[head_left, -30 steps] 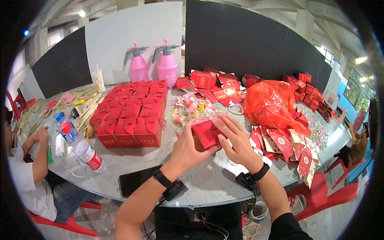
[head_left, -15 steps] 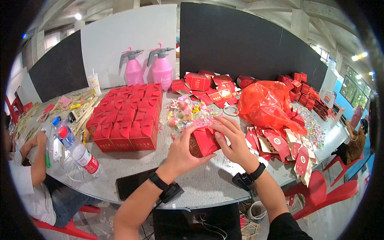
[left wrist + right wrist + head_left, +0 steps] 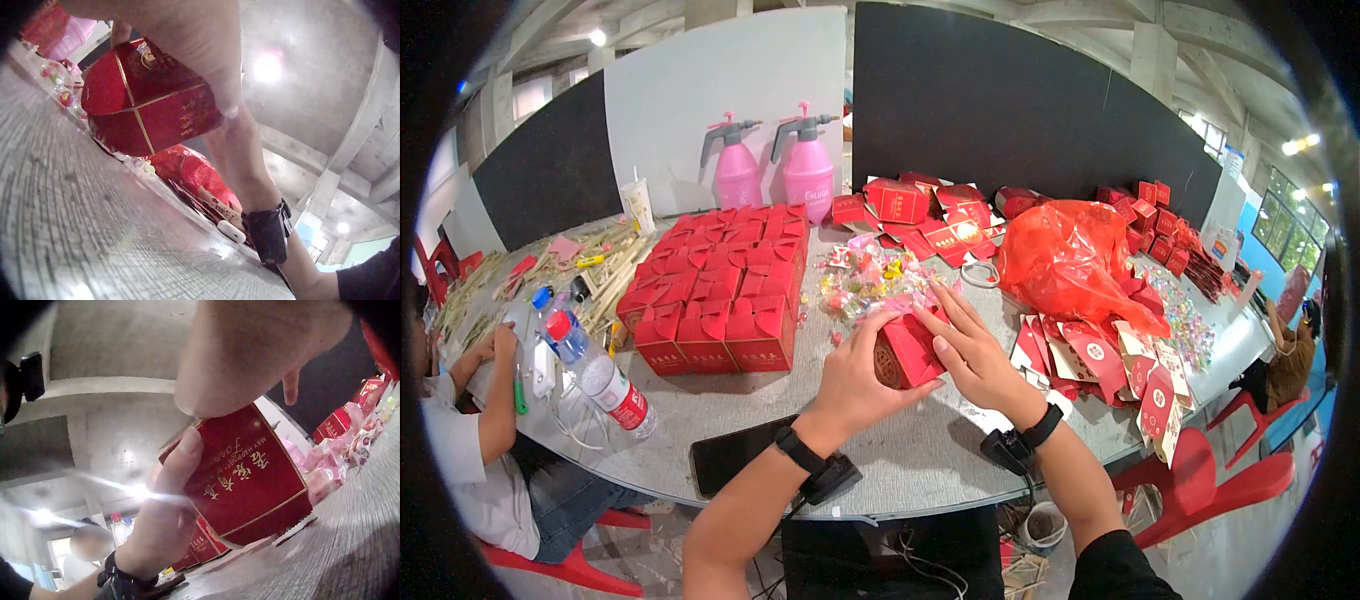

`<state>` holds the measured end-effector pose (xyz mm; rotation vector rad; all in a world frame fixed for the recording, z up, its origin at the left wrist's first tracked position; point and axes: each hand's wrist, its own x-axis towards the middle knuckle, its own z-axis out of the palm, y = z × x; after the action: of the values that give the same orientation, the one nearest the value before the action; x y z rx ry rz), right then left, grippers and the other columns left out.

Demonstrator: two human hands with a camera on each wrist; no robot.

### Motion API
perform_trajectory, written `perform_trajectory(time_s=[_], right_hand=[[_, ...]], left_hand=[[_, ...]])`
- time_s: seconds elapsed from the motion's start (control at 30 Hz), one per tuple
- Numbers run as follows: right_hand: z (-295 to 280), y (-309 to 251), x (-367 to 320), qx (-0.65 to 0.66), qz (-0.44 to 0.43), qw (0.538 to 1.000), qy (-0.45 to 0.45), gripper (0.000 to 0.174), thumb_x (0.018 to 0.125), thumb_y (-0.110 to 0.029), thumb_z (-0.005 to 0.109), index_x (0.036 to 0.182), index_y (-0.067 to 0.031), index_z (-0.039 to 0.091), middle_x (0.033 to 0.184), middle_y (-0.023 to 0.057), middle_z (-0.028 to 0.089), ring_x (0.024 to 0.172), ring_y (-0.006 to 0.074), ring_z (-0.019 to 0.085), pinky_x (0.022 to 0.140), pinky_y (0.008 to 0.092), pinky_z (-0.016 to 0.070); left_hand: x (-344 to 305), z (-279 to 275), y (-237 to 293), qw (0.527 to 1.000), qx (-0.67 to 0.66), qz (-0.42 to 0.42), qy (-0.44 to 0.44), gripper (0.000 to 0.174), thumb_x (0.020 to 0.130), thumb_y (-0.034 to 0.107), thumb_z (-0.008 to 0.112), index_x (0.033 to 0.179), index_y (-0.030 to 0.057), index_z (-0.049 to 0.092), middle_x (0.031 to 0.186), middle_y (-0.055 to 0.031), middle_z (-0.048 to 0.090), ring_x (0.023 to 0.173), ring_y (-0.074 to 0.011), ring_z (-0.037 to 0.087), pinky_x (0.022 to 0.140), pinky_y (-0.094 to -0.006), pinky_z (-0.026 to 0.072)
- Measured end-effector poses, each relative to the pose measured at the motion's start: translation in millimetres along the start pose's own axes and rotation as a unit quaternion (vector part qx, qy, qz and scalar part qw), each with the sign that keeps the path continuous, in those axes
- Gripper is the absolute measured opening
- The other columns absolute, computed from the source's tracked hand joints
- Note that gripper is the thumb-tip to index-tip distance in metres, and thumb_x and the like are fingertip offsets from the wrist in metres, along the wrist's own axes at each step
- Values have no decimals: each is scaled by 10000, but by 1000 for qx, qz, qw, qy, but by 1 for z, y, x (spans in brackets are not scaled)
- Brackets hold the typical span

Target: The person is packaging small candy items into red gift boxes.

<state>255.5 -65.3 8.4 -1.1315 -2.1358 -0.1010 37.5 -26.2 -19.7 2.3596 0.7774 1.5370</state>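
A small red gift box (image 3: 912, 355) with gold lettering is between my two hands at the middle of the table. My left hand (image 3: 855, 385) grips it from the left, the thumb along its near side. My right hand (image 3: 985, 368) rests on the top and right side of the box, fingers nearly straight and pointing away from me. In the left wrist view the box (image 3: 115, 103) is tilted close over the tabletop. Gold print shows on one face of the box (image 3: 256, 487) in the right wrist view. Just beyond lie wrapped candies (image 3: 880, 280).
A block of closed red boxes (image 3: 718, 290) stands left. A red plastic bag (image 3: 1065, 260) and flat red cards (image 3: 1100, 360) lie right. A water bottle (image 3: 605, 380), a phone (image 3: 740, 455) and pink spray bottles (image 3: 808, 170) are also on the table. Another person sits at left.
The box has been turned and tilted in my left hand. My right hand's fingers have shifted over its top and now lie straighter and closer together. The head view has moved slightly.
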Motion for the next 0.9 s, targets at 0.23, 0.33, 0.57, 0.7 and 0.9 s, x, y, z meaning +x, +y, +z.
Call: perform_trajectory(time_s=[0.23,0.33,0.57,0.7,0.9], right_hand=[[0,4,-1,41,-12,999,21,470,1096,-135,478,1550,-70,579,1689,237,403,1568,437,367,1284,515,295],[-4,7,-1,41,-29,999,19,473,1074,-100,499,1536,-66,594,1670,233,438,1553,438,396,1277,515,308],[-1,0,1,21,-28,999,-4,497,1082,-123,471,1569,-75,559,1718,229,354,1588,435,326,1293,510,274],[0,1,-1,12,-25,999,-18,531,1099,-210,462,1618,-100,496,1735,245,295,1601,446,277,1306,523,244],[1,0,-2,-11,-60,997,-43,574,1091,-264,479,1636,-85,459,1741,235,287,1619,466,212,1309,556,217]], left_hand=[[-1,2,-2,1000,1,-4,-4,964,679,462,1007,1418,76,522,1298,-181,693,1147,-374,729,945,-458,615],[0,1,1,1000,-10,-23,-17,963,696,481,993,1417,67,507,1330,-191,673,1177,-380,712,950,-465,612],[-1,1,1,1000,-19,-22,0,949,669,393,1020,1420,85,529,1255,-174,712,1099,-366,748,934,-453,616],[-1,0,0,999,-16,-22,-20,955,699,467,991,1409,73,489,1315,-184,678,1152,-387,721,934,-468,615],[-2,1,-3,999,0,-18,-37,943,705,457,987,1409,74,489,1319,-192,673,1155,-391,719,929,-461,617]])
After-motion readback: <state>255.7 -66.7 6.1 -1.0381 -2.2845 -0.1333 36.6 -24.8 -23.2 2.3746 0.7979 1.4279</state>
